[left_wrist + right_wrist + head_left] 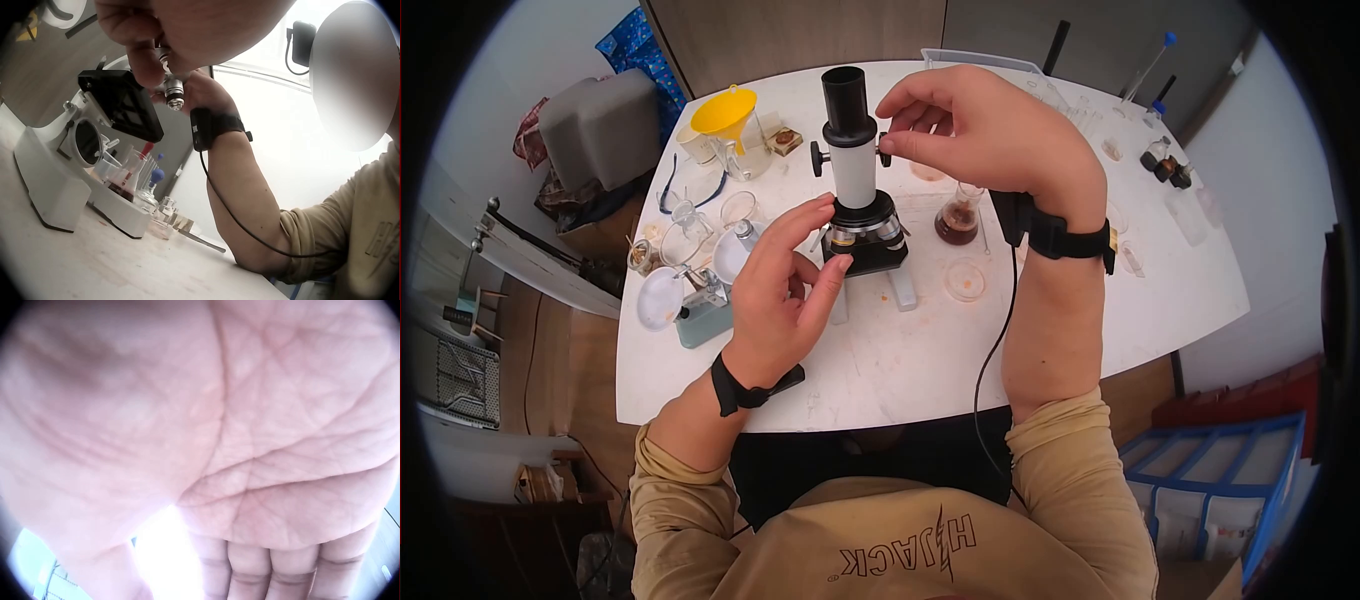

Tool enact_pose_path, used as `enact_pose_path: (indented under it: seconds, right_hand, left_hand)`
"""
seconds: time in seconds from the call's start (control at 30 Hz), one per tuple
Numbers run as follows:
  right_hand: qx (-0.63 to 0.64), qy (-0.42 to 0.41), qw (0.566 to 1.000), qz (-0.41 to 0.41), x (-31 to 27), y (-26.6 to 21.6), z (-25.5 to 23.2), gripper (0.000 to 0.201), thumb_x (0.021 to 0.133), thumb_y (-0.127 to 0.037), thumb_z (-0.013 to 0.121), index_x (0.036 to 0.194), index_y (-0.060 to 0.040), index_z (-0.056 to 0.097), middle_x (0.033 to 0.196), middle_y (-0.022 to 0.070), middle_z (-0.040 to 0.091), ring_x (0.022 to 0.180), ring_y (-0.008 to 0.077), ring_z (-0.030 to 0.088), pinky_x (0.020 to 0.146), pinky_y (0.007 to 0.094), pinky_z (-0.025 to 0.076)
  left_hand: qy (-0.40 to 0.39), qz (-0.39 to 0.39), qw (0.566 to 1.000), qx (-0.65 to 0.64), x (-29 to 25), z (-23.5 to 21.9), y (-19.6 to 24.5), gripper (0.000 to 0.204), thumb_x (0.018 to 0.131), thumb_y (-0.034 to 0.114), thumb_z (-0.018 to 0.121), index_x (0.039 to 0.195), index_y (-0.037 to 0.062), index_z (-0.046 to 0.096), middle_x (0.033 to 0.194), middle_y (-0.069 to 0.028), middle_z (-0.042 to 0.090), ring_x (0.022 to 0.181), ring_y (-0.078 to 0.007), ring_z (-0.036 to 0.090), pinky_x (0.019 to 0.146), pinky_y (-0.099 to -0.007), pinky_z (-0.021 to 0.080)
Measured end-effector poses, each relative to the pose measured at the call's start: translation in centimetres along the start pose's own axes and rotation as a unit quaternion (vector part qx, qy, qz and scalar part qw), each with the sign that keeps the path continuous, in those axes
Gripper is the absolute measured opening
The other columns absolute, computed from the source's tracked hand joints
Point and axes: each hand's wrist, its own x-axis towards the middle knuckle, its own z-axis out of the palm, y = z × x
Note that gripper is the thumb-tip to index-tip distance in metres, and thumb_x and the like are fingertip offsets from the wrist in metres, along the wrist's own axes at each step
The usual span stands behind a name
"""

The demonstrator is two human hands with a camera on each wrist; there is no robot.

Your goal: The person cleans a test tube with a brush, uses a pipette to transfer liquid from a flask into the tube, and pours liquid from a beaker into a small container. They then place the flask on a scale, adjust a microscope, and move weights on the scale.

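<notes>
A white and black microscope (854,175) stands upright on the table before me. My left hand (780,275) is at its lower left, its long fingers reaching the black rim of the nosepiece (863,212) and its thumb by an objective lens (841,243). In the left wrist view a metal objective (174,94) points down beside that hand, above the black stage (122,105). My right hand (990,130) pinches the right focus knob (886,150), with the index finger raised above it. The palm fills the right wrist view, which hides the knob.
Left of the microscope stand a balance (705,318) with pans, glassware, safety glasses (690,190) and a yellow funnel (725,110). To its right are a flask of dark liquid (957,218) and a petri dish (964,280). Small dark-capped bottles (1166,168) stand farther right. A cable (985,350) hangs from the right wrist.
</notes>
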Motion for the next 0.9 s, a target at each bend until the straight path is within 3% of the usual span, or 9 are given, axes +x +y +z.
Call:
enact_pose_path:
  seconds: [0.27, 0.47, 0.53, 0.57, 0.63, 0.9]
  right_hand:
    - [0.018, -0.020, 0.998, 0.048, -0.1, -0.9, -0.6, 0.038, 0.106, -0.022, 0.078, 0.131, 0.0066, 0.075, 0.104, 0.0103, 0.082, 0.088, 0.0131, 0.072, 0.070, 0.0276, 0.059]
    - [0.020, -0.017, 0.999, 0.027, 0.1, -0.3, -0.3, 0.037, 0.106, -0.021, 0.079, 0.130, 0.0075, 0.075, 0.104, 0.0109, 0.082, 0.092, 0.0153, 0.075, 0.084, 0.0296, 0.061]
    - [0.019, -0.009, 0.999, 0.027, 0.1, -0.3, -0.2, 0.038, 0.104, -0.022, 0.081, 0.127, 0.0081, 0.079, 0.108, 0.0198, 0.086, 0.095, 0.0269, 0.082, 0.087, 0.0350, 0.065]
    - [0.019, -0.010, 0.999, 0.027, 0.1, -0.4, -0.2, 0.038, 0.104, -0.022, 0.081, 0.127, 0.0081, 0.079, 0.108, 0.0198, 0.086, 0.095, 0.0269, 0.082, 0.087, 0.0350, 0.065]
    - [0.011, -0.022, 0.999, 0.044, 0.1, -0.4, -0.2, 0.037, 0.106, -0.021, 0.079, 0.129, 0.0073, 0.076, 0.104, 0.0105, 0.082, 0.093, 0.0155, 0.075, 0.087, 0.0300, 0.061]
    - [0.014, -0.032, 0.998, 0.058, 0.1, -0.7, -0.4, 0.036, 0.107, -0.021, 0.078, 0.129, 0.0075, 0.075, 0.104, 0.0096, 0.082, 0.092, 0.0142, 0.075, 0.083, 0.0292, 0.061]
  left_hand:
    - [0.002, 0.000, 1.000, 0.005, 0.0, 0.0, 0.1, 0.049, 0.098, 0.003, 0.085, 0.145, 0.0040, 0.070, 0.152, -0.0155, 0.073, 0.063, -0.0036, 0.063, 0.054, -0.0211, 0.044]
    - [0.003, 0.002, 1.000, 0.004, 0.0, 0.0, 0.0, 0.049, 0.098, 0.003, 0.085, 0.145, 0.0041, 0.070, 0.152, -0.0154, 0.073, 0.063, -0.0037, 0.063, 0.054, -0.0211, 0.043]
    - [0.002, -0.001, 1.000, 0.003, 0.0, 0.0, 0.1, 0.049, 0.098, 0.002, 0.085, 0.144, 0.0041, 0.070, 0.151, -0.0153, 0.073, 0.063, -0.0038, 0.063, 0.054, -0.0211, 0.043]
    - [0.001, -0.004, 1.000, 0.002, 0.0, 0.0, 0.1, 0.049, 0.098, 0.002, 0.085, 0.144, 0.0041, 0.070, 0.151, -0.0152, 0.074, 0.062, -0.0038, 0.062, 0.054, -0.0211, 0.043]
    - [0.001, -0.002, 1.000, 0.004, 0.0, 0.0, 0.1, 0.049, 0.098, 0.002, 0.085, 0.144, 0.0040, 0.070, 0.151, -0.0152, 0.074, 0.062, -0.0038, 0.062, 0.054, -0.0213, 0.043]
    - [0.003, 0.001, 1.000, 0.004, 0.0, 0.0, 0.1, 0.049, 0.096, 0.001, 0.086, 0.142, 0.0037, 0.070, 0.151, -0.0151, 0.074, 0.061, -0.0038, 0.061, 0.053, -0.0218, 0.042]
